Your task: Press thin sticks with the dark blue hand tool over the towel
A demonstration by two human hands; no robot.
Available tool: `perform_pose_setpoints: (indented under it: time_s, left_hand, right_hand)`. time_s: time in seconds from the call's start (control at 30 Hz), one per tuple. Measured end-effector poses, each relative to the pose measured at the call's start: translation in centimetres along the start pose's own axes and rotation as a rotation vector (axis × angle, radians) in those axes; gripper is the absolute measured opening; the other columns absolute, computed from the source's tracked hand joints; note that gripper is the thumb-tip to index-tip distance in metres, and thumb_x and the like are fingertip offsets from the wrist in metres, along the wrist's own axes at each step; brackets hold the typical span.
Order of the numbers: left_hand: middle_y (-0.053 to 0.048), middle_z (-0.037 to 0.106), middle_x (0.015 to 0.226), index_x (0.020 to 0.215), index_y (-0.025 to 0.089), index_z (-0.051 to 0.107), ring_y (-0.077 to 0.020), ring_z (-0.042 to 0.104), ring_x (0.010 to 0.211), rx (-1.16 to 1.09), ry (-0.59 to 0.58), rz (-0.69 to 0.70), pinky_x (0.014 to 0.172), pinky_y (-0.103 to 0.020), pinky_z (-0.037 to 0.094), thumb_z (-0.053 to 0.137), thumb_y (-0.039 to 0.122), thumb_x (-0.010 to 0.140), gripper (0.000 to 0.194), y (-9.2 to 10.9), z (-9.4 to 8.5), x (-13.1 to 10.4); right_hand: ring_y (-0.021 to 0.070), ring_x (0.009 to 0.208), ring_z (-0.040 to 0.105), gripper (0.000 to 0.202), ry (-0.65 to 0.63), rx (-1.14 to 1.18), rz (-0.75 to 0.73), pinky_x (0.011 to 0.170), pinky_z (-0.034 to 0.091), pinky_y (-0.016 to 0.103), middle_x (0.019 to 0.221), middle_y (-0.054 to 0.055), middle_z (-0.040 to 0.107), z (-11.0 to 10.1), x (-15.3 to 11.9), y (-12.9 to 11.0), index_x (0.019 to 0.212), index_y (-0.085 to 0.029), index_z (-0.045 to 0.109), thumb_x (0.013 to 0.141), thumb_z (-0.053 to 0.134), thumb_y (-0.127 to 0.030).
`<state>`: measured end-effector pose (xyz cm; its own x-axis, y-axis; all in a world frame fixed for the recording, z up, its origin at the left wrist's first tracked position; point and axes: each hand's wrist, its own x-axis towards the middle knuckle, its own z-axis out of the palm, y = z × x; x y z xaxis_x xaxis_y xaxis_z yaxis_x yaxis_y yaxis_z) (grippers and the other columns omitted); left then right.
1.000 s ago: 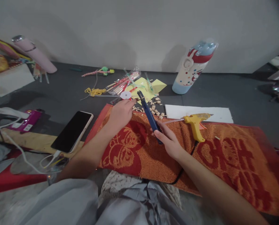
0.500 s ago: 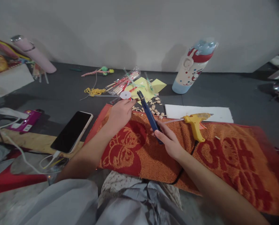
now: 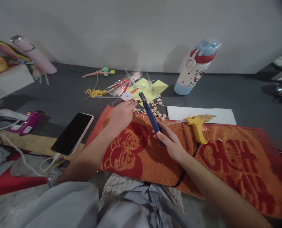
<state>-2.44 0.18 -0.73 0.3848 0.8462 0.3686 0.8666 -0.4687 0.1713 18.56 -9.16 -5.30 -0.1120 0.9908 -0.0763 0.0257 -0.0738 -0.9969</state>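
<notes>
My right hand (image 3: 171,141) is wrapped around a long blue hand tool (image 3: 151,118) with dark jaws, which looks like a cutter. It slants up and left above the orange towel (image 3: 164,167). A small pale bit (image 3: 144,99) shows at the jaws. My left hand (image 3: 122,115) is closed, its fingertips close to the jaws. Whatever it pinches is too small to make out. Under and beside the tool lie several small cut wooden pieces (image 3: 156,112), some near yellow paper (image 3: 143,90). A white spool (image 3: 127,96) stands just beyond my left hand.
A yellow glue gun (image 3: 198,125) rests on the towel, by a white board (image 3: 202,114). A bottle (image 3: 190,76) stands at the back. Left are a phone (image 3: 72,134), a purple power strip (image 3: 26,123) with cables, yellow yarn (image 3: 95,92) and bagged sticks (image 3: 126,84).
</notes>
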Motion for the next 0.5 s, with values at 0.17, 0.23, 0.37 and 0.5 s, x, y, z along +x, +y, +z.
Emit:
perform_pose_setpoints:
  time_s: [0.17,0.23,0.37,0.5]
  left_hand:
    - [-0.009,0.071,0.1,0.121,0.018,0.065,-0.0186,0.064,0.095,-0.034,-0.017,-0.008,0.085,-0.031,0.051,0.039,0.008,0.087,0.044,-0.04,-0.07,0.02]
    - [-0.009,0.071,0.1,0.122,0.018,0.065,-0.019,0.064,0.097,-0.042,-0.038,-0.021,0.087,-0.031,0.051,0.039,0.008,0.087,0.045,0.03,-0.18,0.04]
    - [-0.008,0.071,0.1,0.123,0.018,0.065,-0.0189,0.064,0.098,-0.056,-0.054,-0.037,0.088,-0.03,0.05,0.038,0.006,0.087,0.046,0.1,-0.31,0.05]
    - [-0.009,0.071,0.1,0.123,0.017,0.064,-0.0187,0.065,0.096,-0.071,-0.057,-0.035,0.086,-0.031,0.051,0.038,0.005,0.085,0.048,-0.05,-0.21,0.03]
  right_hand:
    - [0.0302,0.122,0.055,0.067,0.014,0.066,0.072,0.106,0.04,0.05,0.132,0.011,0.061,0.23,0.01,-0.55,0.129,-0.023,0.057,0.076,0.064,-0.064]
    - [0.0304,0.123,0.054,0.067,0.017,0.079,0.078,0.107,0.038,0.051,0.134,0.011,0.06,0.28,0.0,-0.71,0.128,-0.022,0.058,0.075,0.064,-0.063]
    - [0.0307,0.122,0.054,0.066,0.018,0.08,0.084,0.106,0.038,0.051,0.135,0.012,0.059,0.22,0.05,-0.82,0.127,-0.02,0.058,0.075,0.065,-0.06]
    - [0.0289,0.116,0.058,0.059,-0.003,0.062,0.065,0.102,0.043,0.048,0.129,0.011,0.063,0.11,0.17,-0.76,0.124,-0.021,0.06,0.078,0.064,-0.058]
